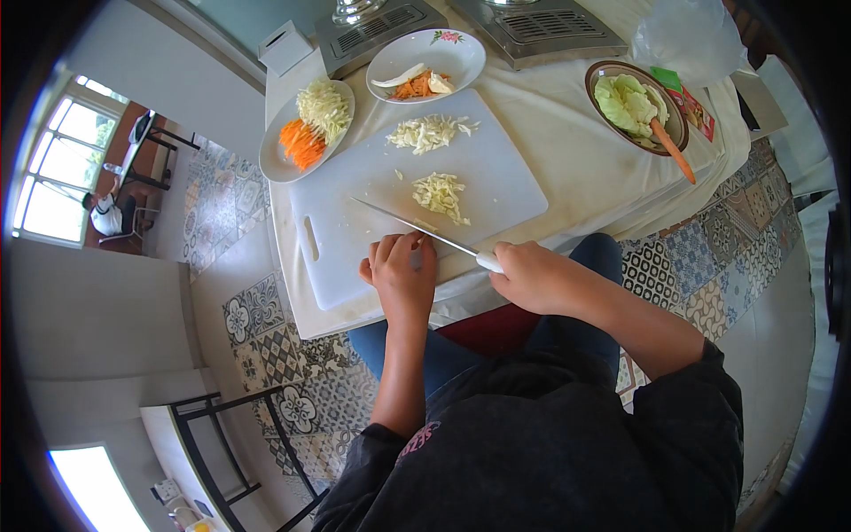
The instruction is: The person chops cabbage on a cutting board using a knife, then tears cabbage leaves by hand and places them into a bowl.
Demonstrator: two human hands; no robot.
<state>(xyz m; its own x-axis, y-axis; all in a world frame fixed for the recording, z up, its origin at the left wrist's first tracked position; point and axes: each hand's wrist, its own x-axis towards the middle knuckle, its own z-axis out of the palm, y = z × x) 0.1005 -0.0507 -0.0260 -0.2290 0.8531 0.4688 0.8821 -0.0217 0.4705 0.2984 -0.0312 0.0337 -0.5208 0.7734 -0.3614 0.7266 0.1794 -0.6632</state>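
My right hand (527, 277) grips the white handle of a kitchen knife (417, 227). Its blade points left and lies low over a white cutting board (355, 257). Close to the blade, at the board's near edge, my left hand (402, 270) has its fingers curled down; whatever is under them is mostly hidden, with a small pale bit showing by the fingertips. Just beyond the blade lies a pile of shredded cabbage (440, 197). Farther back on the board is a second pile of cut cabbage (427, 133).
A plate (270, 164) at the left holds shredded carrot and cabbage. Behind the board, a floral bowl (474, 62) contains orange shreds and pale pieces. A brown-rimmed bowl (596, 120) holds cabbage and a carrot (672, 151). Two metal stoves (541, 35) stand at the back. A person (108, 213) sits far left.
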